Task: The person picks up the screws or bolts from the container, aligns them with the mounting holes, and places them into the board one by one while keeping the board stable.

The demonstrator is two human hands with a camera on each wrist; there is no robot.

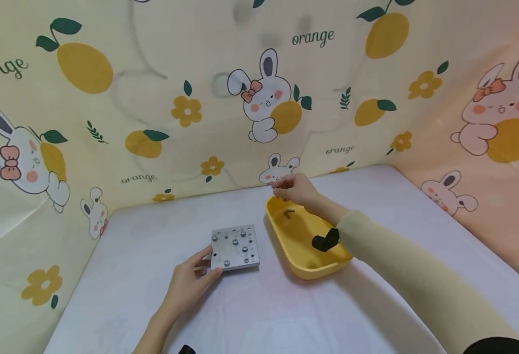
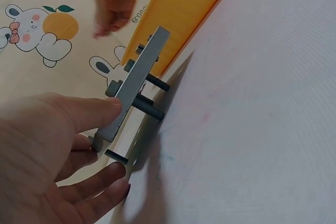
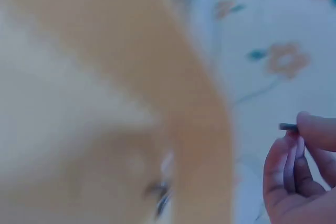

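A square silver metal plate (image 1: 235,248) carries several socket-head screws (image 1: 235,241) in its holes. My left hand (image 1: 188,281) grips its left edge, thumb on the near corner. In the left wrist view the plate (image 2: 137,82) is seen edge-on, tilted, with threaded shanks (image 2: 149,109) sticking out underneath. Above the far end of the yellow tray (image 1: 303,273) is my right hand (image 1: 298,191). Thumb and fingertips of the right hand (image 3: 302,177) pinch a small dark screw (image 3: 288,127), mostly hidden by the fingers. A few loose screws (image 1: 289,212) lie in the tray's far end.
The yellow tray stands right of the plate on a white-covered table (image 1: 153,246). A cream cloth with rabbits and oranges (image 1: 153,98) hangs behind and on both sides. Over the tray's right rim reaches the right sleeve (image 1: 388,260), with a black wrist camera (image 1: 326,240).
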